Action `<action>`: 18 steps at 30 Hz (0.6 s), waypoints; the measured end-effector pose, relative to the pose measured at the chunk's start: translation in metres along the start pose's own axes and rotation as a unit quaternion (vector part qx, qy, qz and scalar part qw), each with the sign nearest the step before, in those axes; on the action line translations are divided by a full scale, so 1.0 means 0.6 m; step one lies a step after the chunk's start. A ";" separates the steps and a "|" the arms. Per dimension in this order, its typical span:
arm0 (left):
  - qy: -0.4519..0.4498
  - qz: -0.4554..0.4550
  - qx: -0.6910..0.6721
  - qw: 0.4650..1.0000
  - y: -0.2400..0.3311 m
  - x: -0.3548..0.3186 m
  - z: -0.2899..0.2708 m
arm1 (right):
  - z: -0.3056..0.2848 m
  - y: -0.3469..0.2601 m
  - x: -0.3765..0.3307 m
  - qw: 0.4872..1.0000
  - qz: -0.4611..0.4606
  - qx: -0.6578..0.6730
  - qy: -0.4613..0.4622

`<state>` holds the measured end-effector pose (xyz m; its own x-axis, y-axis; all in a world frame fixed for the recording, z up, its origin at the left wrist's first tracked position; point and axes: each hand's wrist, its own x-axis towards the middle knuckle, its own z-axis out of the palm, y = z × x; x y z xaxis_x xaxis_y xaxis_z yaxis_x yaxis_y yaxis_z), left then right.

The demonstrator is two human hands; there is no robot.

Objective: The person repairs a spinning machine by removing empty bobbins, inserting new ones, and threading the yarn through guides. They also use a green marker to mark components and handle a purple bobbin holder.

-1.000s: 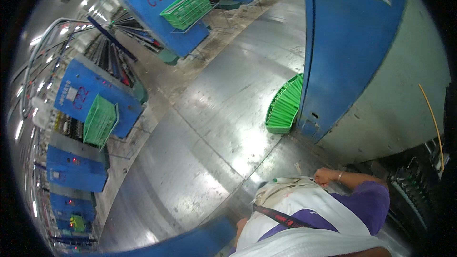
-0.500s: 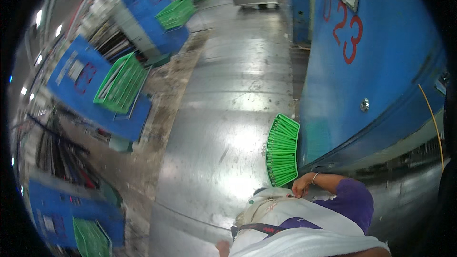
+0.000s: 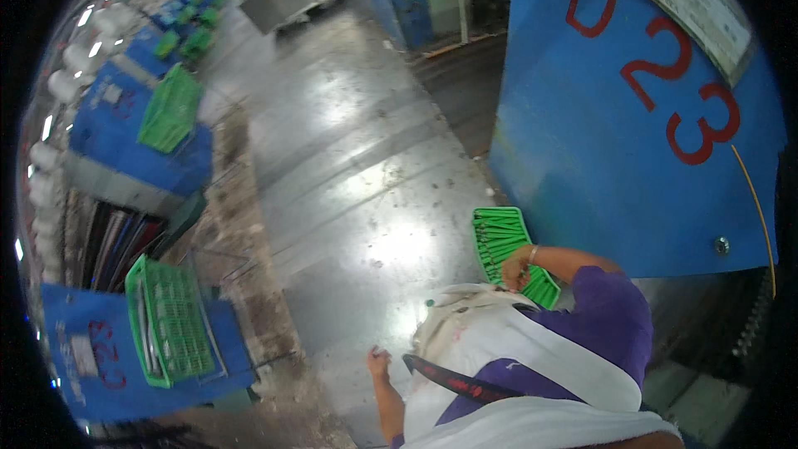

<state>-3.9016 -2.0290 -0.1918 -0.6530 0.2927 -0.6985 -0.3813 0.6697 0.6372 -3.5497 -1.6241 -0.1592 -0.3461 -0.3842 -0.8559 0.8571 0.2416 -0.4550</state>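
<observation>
**A:** Where's the crate right now?

**B:** I see the green crate [image 3: 509, 251] right of the frame's centre, on the floor [image 3: 357, 199] against the foot of the big blue machine panel [image 3: 632, 133]. My right hand [image 3: 517, 267] is curled over its near rim, fingers closed on the edge as far as I can tell.

**A:** And the other one?

**B:** My left hand [image 3: 379, 360] hangs low at bottom centre, loosely curled, holding nothing I can make out.

**A:** How would you handle it well?

**B:** I judge a one-sided grip will tip it, so I'd bring the left hand to the opposite rim, keep the crate level, and mind the white cloth bag [image 3: 465, 316] slung in front, which hides part of the rim.
</observation>
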 end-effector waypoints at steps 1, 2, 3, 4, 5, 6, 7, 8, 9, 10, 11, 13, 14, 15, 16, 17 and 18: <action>-0.068 -0.060 0.003 0.996 -0.002 0.013 0.010 | -0.031 -0.028 -0.017 1.000 -0.007 0.011 -0.028; -0.131 -0.064 0.018 0.989 0.000 0.035 0.016 | -0.048 -0.047 -0.033 0.999 -0.007 0.048 0.009; -0.161 -0.060 0.063 0.983 0.009 0.059 0.018 | -0.074 -0.067 -0.042 0.996 -0.007 0.084 0.012; -0.172 -0.059 0.096 0.979 0.024 0.091 0.017 | -0.106 -0.077 -0.048 0.991 -0.014 0.128 0.030; -0.179 -0.058 0.127 0.974 0.044 0.130 0.013 | -0.141 -0.083 -0.043 0.984 -0.023 0.173 0.034; -0.185 -0.057 0.156 0.969 0.072 0.173 0.008 | -0.173 -0.079 -0.031 0.973 -0.049 0.221 0.045; -0.188 -0.056 0.176 0.965 0.107 0.219 0.002 | -0.211 -0.072 -0.012 0.950 -0.059 0.279 0.127; -0.190 -0.053 0.191 0.962 0.141 0.266 -0.006 | -0.249 -0.059 0.014 0.911 -0.077 0.341 0.218; -0.193 -0.047 0.204 0.959 0.178 0.314 -0.012 | -0.285 -0.041 0.040 0.863 -0.109 0.393 0.299; -0.194 -0.039 0.215 0.956 0.222 0.364 -0.021 | -0.323 -0.031 0.075 0.791 -0.075 0.462 0.393; -0.193 -0.028 0.222 0.955 0.271 0.414 -0.032 | -0.359 -0.024 0.103 0.698 -0.059 0.524 0.485; -0.188 -0.010 0.225 0.956 0.375 0.516 -0.046 | -0.419 -0.025 0.148 0.565 -0.089 0.621 0.536; -0.186 0.004 0.214 0.959 0.439 0.567 -0.051 | -0.445 -0.040 0.160 0.521 -0.122 0.682 0.499; -0.184 0.022 0.192 0.964 0.509 0.617 -0.052 | -0.469 -0.060 0.163 0.473 -0.147 0.736 0.461; -0.186 0.054 0.146 0.970 0.588 0.670 -0.049 | -0.489 -0.090 0.168 0.500 -0.164 0.713 0.463; -0.207 0.102 0.045 0.972 0.683 0.724 -0.038 | -0.508 -0.125 0.167 0.525 -0.181 0.688 0.466; -0.261 0.110 -0.122 0.951 0.772 0.774 -0.018 | -0.522 -0.163 0.172 0.556 -0.221 0.656 0.460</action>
<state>-4.3887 -1.5904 -0.2174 -0.3446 0.7491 -0.5657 -0.4553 0.3936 0.7986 -3.7886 -1.4082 -0.2802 -0.1645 0.6174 -0.7692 -0.0580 -0.7845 -0.6174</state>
